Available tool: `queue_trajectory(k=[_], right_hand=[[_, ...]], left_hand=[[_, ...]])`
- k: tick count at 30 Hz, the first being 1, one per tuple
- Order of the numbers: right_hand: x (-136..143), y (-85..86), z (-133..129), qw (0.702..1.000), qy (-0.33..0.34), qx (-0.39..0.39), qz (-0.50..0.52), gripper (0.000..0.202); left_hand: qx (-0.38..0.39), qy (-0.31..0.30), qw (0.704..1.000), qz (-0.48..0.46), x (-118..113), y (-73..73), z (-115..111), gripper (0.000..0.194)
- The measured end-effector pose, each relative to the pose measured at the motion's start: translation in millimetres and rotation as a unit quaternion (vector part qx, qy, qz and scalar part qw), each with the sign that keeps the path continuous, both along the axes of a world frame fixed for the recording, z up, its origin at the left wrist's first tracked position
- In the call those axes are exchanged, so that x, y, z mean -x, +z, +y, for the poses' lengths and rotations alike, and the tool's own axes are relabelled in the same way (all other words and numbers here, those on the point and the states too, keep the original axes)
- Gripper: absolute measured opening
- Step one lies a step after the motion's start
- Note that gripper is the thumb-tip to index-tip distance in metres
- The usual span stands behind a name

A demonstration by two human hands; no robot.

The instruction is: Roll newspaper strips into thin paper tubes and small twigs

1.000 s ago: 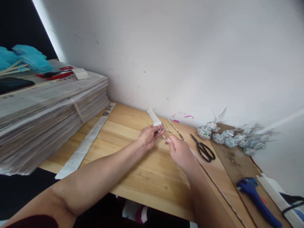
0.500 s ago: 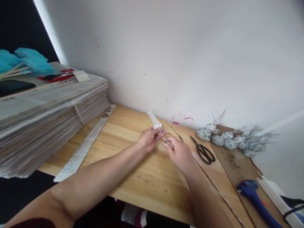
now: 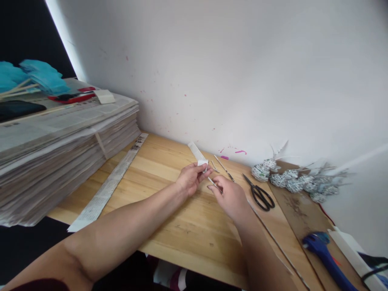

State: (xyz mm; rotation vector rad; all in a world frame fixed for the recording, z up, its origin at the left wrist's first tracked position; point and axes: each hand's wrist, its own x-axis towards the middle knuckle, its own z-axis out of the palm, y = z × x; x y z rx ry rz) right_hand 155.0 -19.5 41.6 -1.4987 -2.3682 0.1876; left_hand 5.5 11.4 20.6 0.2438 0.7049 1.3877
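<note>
Over the middle of the table, my left hand (image 3: pixel 191 180) pinches a narrow newspaper strip (image 3: pixel 195 150) between thumb and fingers. The strip's far end slants towards the wall, and its near end is folded or curled at my fingertips. Close by on the right, my right hand (image 3: pixel 229 197) has its fingers closed on a thin rolled paper stick (image 3: pixel 214 184). The stick's tip reaches the strip at my left fingers; whether it is wrapped inside, I cannot tell. A long thin paper stick (image 3: pixel 274 238) runs out past my right forearm to the lower right.
Black scissors (image 3: pixel 260 195) and loose paper sticks (image 3: pixel 223 167) lie to the right. Woven paper balls (image 3: pixel 292 180) and a blue glue gun (image 3: pixel 329 258) rest on cardboard. Flat newspaper strips (image 3: pixel 112 182) lie beside a tall newspaper stack (image 3: pixel 69 161) on the left.
The folded end of the strip has tilted slightly at my left fingertips. My right fingers have shifted a little on the stick, and its tail by my right forearm has moved slightly.
</note>
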Motion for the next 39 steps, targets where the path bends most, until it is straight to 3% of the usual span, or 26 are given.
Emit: queue_trajectory(k=[3,8,14,19,23,25,27,31,33,36,39], right_hand=[[2.0,1.1,-0.5,1.0,0.004,-0.007,-0.011,0.029],[1.9,3.3,-3.5,0.997,0.023,0.076,0.017,0.037],[0.7,-0.4,-1.0,0.999,0.007,0.024,0.044,0.027],[-2.0,-0.3,-1.1,0.981,0.04,0.157,0.106,0.04],[-0.3,0.5,-1.2,0.996,0.013,0.053,0.071,0.025],[0.6,1.4,-1.2,0.997,0.005,0.021,0.068,0.026],[0.0,2.4,-1.4,0.994,0.013,0.062,0.091,0.034],[-3.2,1.6,-1.7,0.96,0.029,0.227,0.164,0.044],[-3.2,0.0,-1.6,0.966,0.029,0.201,0.158,0.037],[-0.7,-0.9,-1.4,0.994,0.021,0.06,0.093,0.023],[0.6,1.5,-1.8,0.998,0.027,0.018,0.05,0.029]], left_hand=[[0.002,-0.004,1.0,-0.001,0.7,1.9,0.1,0.01],[0.005,-0.006,1.0,0.002,0.9,3.2,0.1,0.009],[-0.001,-0.01,1.0,-0.002,1.3,3.1,-0.1,0.009],[-0.008,-0.017,1.0,-0.001,2.2,3.6,0.1,0.009],[-0.008,-0.011,1.0,-0.005,2.1,3.4,0.3,0.009],[-0.004,-0.012,1.0,-0.006,2.4,3.6,0.7,0.008],[-0.006,-0.015,1.0,-0.006,3.0,3.7,1.1,0.008],[-0.009,-0.023,1.0,-0.003,3.6,3.5,1.4,0.007],[-0.008,-0.02,1.0,-0.003,3.4,3.3,1.3,0.008],[-0.005,-0.016,1.0,-0.005,3.4,3.5,1.2,0.009],[-0.007,-0.015,1.0,-0.006,4.0,4.0,1.5,0.009]])
